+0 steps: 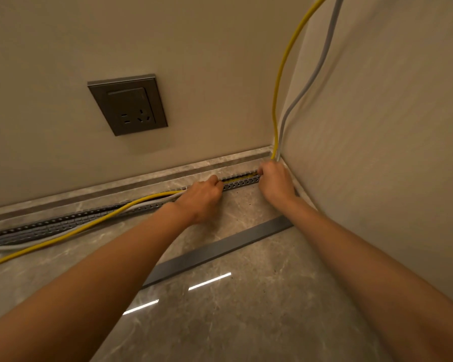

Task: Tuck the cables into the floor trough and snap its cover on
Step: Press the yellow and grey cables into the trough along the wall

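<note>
A grey slotted trough (239, 183) runs along the floor beside the baseboard toward the corner. A yellow cable (280, 74) and a grey cable (315, 74) drop down the corner and enter it. Between my hands both cables lie inside the trough. My left hand (200, 198) presses down on them with fingers curled, and my right hand (275, 182) does the same at the corner end. Left of my left hand the cables rise out and trail across the floor. The flat grey cover (220, 250) lies loose on the tiles nearer to me.
A dark wall socket (128, 104) sits on the wall above the baseboard (141, 180). A second wall closes the right side. Glossy marble tiles (233, 322) stretch toward me, with light reflections on them.
</note>
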